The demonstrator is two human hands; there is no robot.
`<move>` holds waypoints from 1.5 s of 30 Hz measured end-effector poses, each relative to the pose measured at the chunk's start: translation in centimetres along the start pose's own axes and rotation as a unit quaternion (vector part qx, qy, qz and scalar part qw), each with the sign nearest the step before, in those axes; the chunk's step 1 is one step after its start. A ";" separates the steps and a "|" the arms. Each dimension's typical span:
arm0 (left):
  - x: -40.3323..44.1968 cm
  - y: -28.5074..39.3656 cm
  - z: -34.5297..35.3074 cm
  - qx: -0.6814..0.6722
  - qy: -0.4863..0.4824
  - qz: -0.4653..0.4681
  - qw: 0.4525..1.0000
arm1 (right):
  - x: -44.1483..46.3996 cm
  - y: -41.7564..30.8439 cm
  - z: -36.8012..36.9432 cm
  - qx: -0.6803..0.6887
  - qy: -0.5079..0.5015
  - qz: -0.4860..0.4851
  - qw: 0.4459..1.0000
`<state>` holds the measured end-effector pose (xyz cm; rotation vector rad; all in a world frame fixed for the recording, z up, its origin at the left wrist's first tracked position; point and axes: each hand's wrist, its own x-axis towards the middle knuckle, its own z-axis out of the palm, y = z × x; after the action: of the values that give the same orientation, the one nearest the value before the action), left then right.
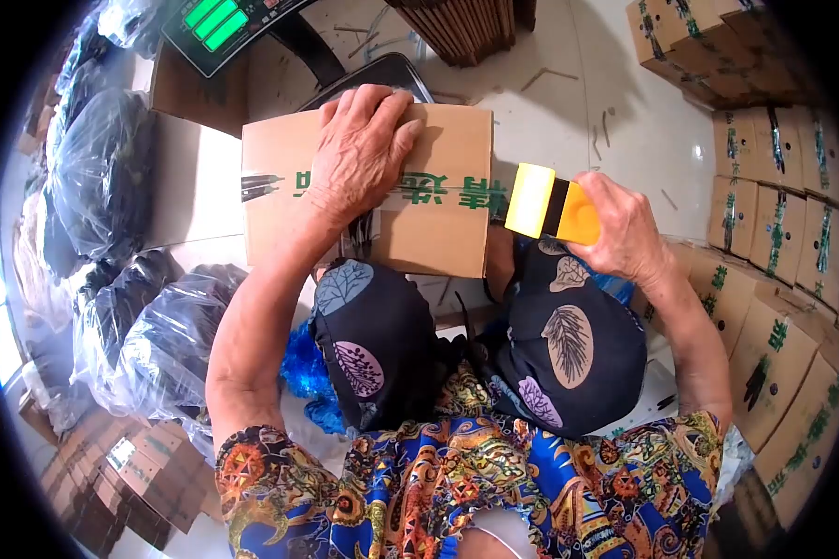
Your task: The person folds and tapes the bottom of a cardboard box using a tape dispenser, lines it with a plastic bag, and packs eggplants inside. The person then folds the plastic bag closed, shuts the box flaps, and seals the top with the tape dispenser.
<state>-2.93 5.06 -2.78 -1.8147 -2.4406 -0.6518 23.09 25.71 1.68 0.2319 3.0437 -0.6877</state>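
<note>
A cardboard box with green printed characters lies in front of my knees. My left hand rests on its top, with the fingers bent over the far edge and nothing gripped between them. At the box's right end, my right hand is wrapped round a yellow tape dispenser. The dispenser's front is close beside the box's right edge. A strip of tape with dark marks shows at the box's left end, partly hidden by my left arm.
Stacked cardboard boxes line the right side. Clear plastic bags with dark contents stand at the left. A scale display with green lights is at the top left, and a bundle of brown sticks stands at the top.
</note>
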 end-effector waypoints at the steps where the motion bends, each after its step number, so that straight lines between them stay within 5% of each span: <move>1: 0.0 -0.1 0.1 0.020 0.002 0.022 1.000 | -0.1 0.1 0.1 0.001 -0.002 0.002 1.000; 4: 0.0 0.6 -0.2 0.004 -0.019 -0.042 0.999 | -0.1 1.6 2.8 0.048 0.012 -0.002 0.999; 11: 0.1 0.0 0.1 0.028 -0.027 -0.015 0.999 | -2.2 5.8 8.4 0.106 0.052 0.003 0.993; 17: 0.1 0.3 0.0 0.012 -0.007 -0.028 1.000 | -8.2 10.2 11.0 -0.029 -0.051 0.118 0.991; 20: 0.1 0.3 -0.1 0.048 -0.032 -0.009 0.998 | -4.4 6.0 9.2 -0.081 -0.149 0.173 0.970; 22: 0.1 0.5 -0.2 0.030 -0.022 -0.032 0.999 | -1.8 4.3 10.4 -0.122 -0.162 0.162 0.966; 23: -0.1 0.6 0.0 0.008 -0.002 -0.041 0.999 | -3.2 5.2 13.2 -0.265 0.056 -0.048 0.961; 25: -0.1 0.7 0.1 0.016 0.003 -0.037 0.999 | -0.1 3.3 12.7 -0.279 -0.058 -0.121 0.951; 27: 0.2 0.8 0.5 0.027 0.013 -0.023 0.999 | 7.6 1.4 16.6 -0.244 -0.259 0.073 0.932; 29: 0.6 1.0 0.3 0.011 0.022 -0.032 0.999 | 10.0 0.4 14.8 -0.255 -0.333 0.098 0.902; 31: 0.5 0.7 0.4 0.046 0.012 0.012 0.999 | 9.3 0.9 14.1 -0.263 -0.306 0.062 0.913; 35: 0.1 0.5 -0.8 -0.221 0.039 -0.082 0.971 | 4.2 5.4 9.4 -0.091 -0.305 0.247 0.915; 37: -0.3 -0.3 -2.4 -0.216 0.082 -0.096 0.968 | -1.3 7.9 7.1 0.034 -0.255 0.309 0.916; 39: -2.1 -2.6 -4.2 -0.104 0.086 -0.106 0.985 | -6.8 10.2 6.9 0.186 -0.318 0.397 0.841; 41: -4.6 -5.3 -5.1 -0.029 0.083 -0.160 0.983 | -12.5 11.9 8.8 0.280 -0.364 0.379 0.803; 43: -8.4 -9.7 -5.4 -0.043 0.075 -0.214 0.973 | -17.2 11.5 9.5 0.357 -0.312 0.514 0.715; 45: -10.4 -11.1 -5.8 -0.119 0.081 -0.348 0.926 | -19.0 11.0 9.9 0.506 -0.168 0.531 0.658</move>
<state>-11.16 -8.98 -3.77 -0.8266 -2.9620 -1.1151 43.25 28.59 -11.14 1.4494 1.3319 -1.7628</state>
